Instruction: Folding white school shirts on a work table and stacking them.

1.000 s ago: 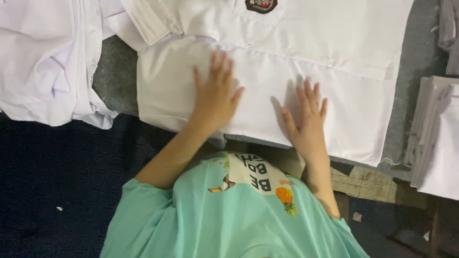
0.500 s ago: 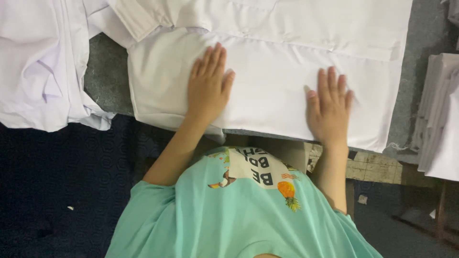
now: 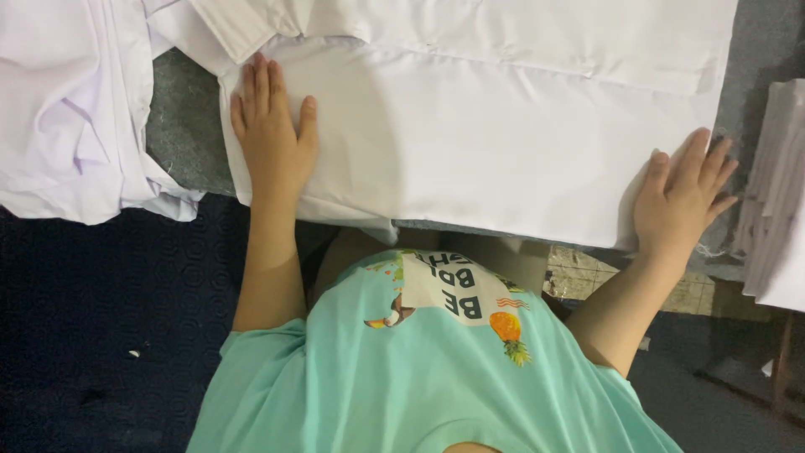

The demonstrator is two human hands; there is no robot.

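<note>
A white folded shirt (image 3: pixel 495 134) lies flat on a grey padded table (image 3: pixel 180 130). My left hand (image 3: pixel 270 138) rests palm down on the shirt's near left corner, fingers together and pointing away from me. My right hand (image 3: pixel 681 197) lies flat at the shirt's near right corner, fingers spread over its edge. Neither hand grips anything. A folded white collar piece (image 3: pixel 239 25) sits just beyond my left fingertips.
A heap of loose white garments (image 3: pixel 71 109) lies at the left, hanging over the table edge. A stack of folded white cloth (image 3: pixel 776 210) stands at the right. Below me are my mint-green shirt (image 3: pixel 419 369) and a dark floor (image 3: pixel 101 335).
Both hands slid apart across the shirt, the left toward the left corner, the right out to the right edge. The view has shifted closer to the table.
</note>
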